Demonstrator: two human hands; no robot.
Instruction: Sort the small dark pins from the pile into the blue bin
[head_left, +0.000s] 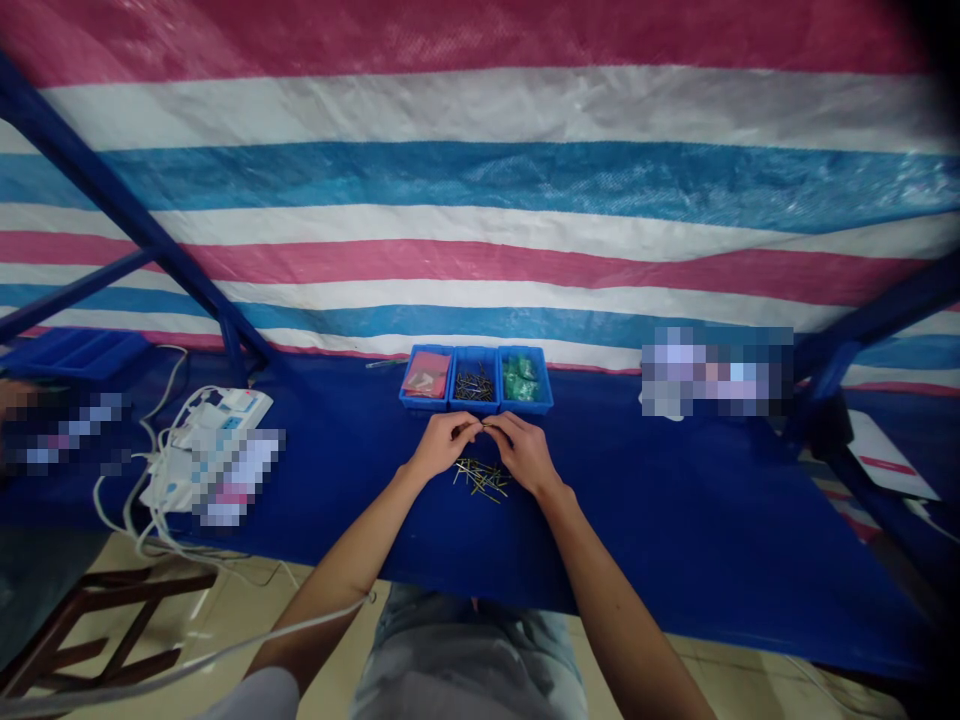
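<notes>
Fingertips of my left hand (446,442) and my right hand (523,448) meet in a pinch above the blue table. Between them a tiny bit of a thin brass-coloured metal piece (485,426) shows; the fingers hide most of it. Just below my hands lies a loose pile of thin gold and silver metal pieces (480,478), like long screws or pins. Behind my hands stand three blue bins side by side. The left bin (424,405) has pink and pale items, the middle bin (474,407) dark thin metal pieces, the right bin (526,408) green plastic packets.
A white power strip (244,408) with tangled cables (154,500) lies at the left. Blurred-out items (716,370) sit at the back right. A striped sheet (480,180) hangs behind the blue table (675,500). Another person's hand (15,398) is at the far left.
</notes>
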